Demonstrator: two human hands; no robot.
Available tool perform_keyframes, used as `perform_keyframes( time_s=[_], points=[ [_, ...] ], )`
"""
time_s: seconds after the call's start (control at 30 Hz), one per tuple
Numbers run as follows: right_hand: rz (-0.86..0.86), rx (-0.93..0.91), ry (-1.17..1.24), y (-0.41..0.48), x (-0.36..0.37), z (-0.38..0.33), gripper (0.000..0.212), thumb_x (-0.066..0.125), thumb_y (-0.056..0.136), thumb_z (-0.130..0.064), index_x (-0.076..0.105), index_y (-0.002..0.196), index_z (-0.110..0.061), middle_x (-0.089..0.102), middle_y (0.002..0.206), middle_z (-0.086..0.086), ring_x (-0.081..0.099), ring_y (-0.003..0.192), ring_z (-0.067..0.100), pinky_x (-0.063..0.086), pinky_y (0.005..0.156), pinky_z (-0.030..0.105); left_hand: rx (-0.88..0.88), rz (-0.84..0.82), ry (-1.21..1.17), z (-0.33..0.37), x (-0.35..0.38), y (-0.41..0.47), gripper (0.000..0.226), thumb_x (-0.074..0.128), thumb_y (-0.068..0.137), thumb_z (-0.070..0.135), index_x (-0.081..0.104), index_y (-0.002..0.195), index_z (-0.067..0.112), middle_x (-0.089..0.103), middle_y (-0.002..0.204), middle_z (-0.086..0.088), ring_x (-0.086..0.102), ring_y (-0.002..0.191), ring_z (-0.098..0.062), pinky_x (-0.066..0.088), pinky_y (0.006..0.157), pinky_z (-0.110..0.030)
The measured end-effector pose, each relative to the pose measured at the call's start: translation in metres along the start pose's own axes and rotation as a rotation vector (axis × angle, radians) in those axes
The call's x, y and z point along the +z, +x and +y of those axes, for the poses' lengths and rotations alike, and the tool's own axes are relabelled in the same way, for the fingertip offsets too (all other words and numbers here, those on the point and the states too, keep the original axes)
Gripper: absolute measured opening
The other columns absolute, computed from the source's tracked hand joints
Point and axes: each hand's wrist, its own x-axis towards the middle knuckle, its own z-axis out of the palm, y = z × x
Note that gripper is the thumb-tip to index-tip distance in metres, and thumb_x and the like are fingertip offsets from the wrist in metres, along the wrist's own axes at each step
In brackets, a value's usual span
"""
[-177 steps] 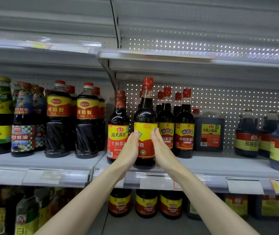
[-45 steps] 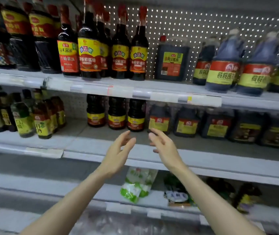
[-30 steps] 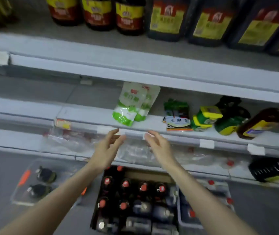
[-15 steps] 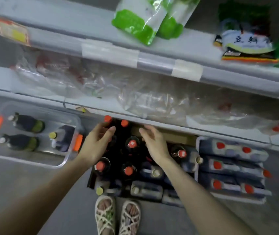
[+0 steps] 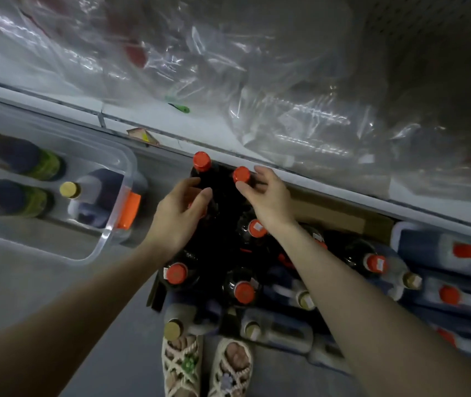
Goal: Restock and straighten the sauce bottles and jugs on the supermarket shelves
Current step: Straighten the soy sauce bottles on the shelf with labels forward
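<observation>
In the carton [image 5: 328,214], upright red-capped sauce bottles [image 5: 176,273], left hand [image 5: 179,216] and right hand [image 5: 268,200] half-open over them.

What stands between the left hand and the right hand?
In the head view, dark sauce bottles; one red cap is near the fingers of the right hand.

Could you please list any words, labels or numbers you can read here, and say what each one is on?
No text is readable here.
White stickers on the red bottle caps: blurred.
Green labels on the dark bottles in the clear plastic bin: blurred.
Folded pink-and-yellow paper scrap: too small.
</observation>
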Motion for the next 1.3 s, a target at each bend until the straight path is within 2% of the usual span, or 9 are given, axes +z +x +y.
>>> perform_keyframes(
  time_s=[0.17,0.33,0.43,0.53,0.73,0.87,1.0,1.17,1.3],
  points=[
    [0.001,-0.066,-0.071,0.027,0.016,0.014,0.051,0.075,0.083,-0.018,0.055,0.131,-0.015,0.057,0.110,-0.010,0.053,0.106,0.005,0.039,0.090,0.013,0.027,-0.002,-0.033,-0.013,0.006,0.015,0.039,0.056,0.095,0.036,0.054,0.129,0.017,0.068,0.105,0.006,0.066,0.095,-0.012,0.052,0.093,-0.040],
    [0.012,-0.100,-0.096,0.035,0.025,0.025,0.033,0.071,0.087,-0.019,0.059,0.117,-0.014,0.061,0.097,-0.006,0.055,0.092,0.009,0.037,0.074,0.000,0.026,-0.005,-0.016,-0.023,0.010,0.021,0.039,0.054,0.095,0.038,0.053,0.130,0.021,0.062,0.098,0.020,0.060,0.090,0.006,0.050,0.083,-0.017],
    [0.019,-0.104,-0.104,0.035,0.026,0.027,0.028,0.069,0.089,-0.021,0.059,0.113,-0.012,0.061,0.092,-0.004,0.053,0.082,0.006,0.036,0.070,-0.002,0.024,-0.006,-0.015,-0.024,0.008,0.023,0.039,0.054,0.095,0.037,0.053,0.130,0.020,0.062,0.098,0.019,0.061,0.091,0.004,0.051,0.088,-0.026],
    [0.060,-0.082,-0.068,0.032,0.023,0.026,0.024,0.070,0.088,-0.024,0.060,0.108,-0.014,0.062,0.092,-0.002,0.055,0.084,0.010,0.038,0.069,0.001,0.021,-0.009,-0.030,-0.023,0.005,0.022,0.039,0.054,0.096,0.036,0.053,0.130,0.017,0.066,0.103,0.010,0.066,0.092,-0.009,0.052,0.091,-0.038],
    [0.103,-0.144,-0.035,0.006,-0.002,0.001,0.021,0.072,0.086,-0.026,0.063,0.104,-0.017,0.065,0.089,-0.008,0.060,0.085,0.005,0.042,0.076,0.006,0.033,-0.058,0.011,-0.002,-0.005,0.006,0.041,0.054,0.096,0.035,0.051,0.133,0.018,0.063,0.112,0.005,0.062,0.104,-0.012,0.048,0.098,-0.036],
    [0.096,-0.191,0.047,-0.022,-0.029,-0.044,0.019,0.072,0.086,-0.023,0.064,0.103,-0.020,0.067,0.091,-0.012,0.061,0.087,-0.007,0.045,0.080,0.007,0.050,-0.087,0.007,0.027,-0.016,-0.015,0.040,0.055,0.095,0.032,0.051,0.133,0.019,0.064,0.113,0.002,0.060,0.107,-0.012,0.047,0.100,-0.038],
    [0.113,-0.287,0.075,-0.059,-0.065,-0.111,0.015,0.074,0.084,-0.021,0.066,0.096,-0.021,0.068,0.089,-0.008,0.063,0.090,0.006,0.050,0.087,0.019,0.082,-0.096,-0.040,0.076,-0.030,-0.048,0.045,0.061,0.087,0.043,0.054,0.126,0.022,0.066,0.107,0.004,0.062,0.105,-0.013,0.047,0.100,-0.040],
    [0.114,-0.428,0.070,-0.122,-0.124,-0.223,0.013,0.074,0.084,-0.020,0.063,0.087,-0.027,0.065,0.079,-0.012,0.059,0.078,0.002,0.046,0.079,0.018,0.173,-0.127,-0.089,0.170,-0.058,-0.100,0.059,0.059,0.077,0.051,0.050,0.129,0.026,0.062,0.114,0.004,0.060,0.108,-0.009,0.048,0.100,-0.037],
    [0.146,-0.578,0.033,-0.187,-0.175,-0.331,0.009,0.072,0.085,-0.027,0.063,0.086,-0.024,0.062,0.078,-0.012,0.054,0.074,0.000,0.042,0.073,0.019,0.321,-0.145,-0.057,0.265,-0.090,-0.146,0.071,0.065,0.075,0.057,0.045,0.136,0.024,0.056,0.119,0.005,0.055,0.114,-0.011,0.044,0.095,-0.027]
  ],
)
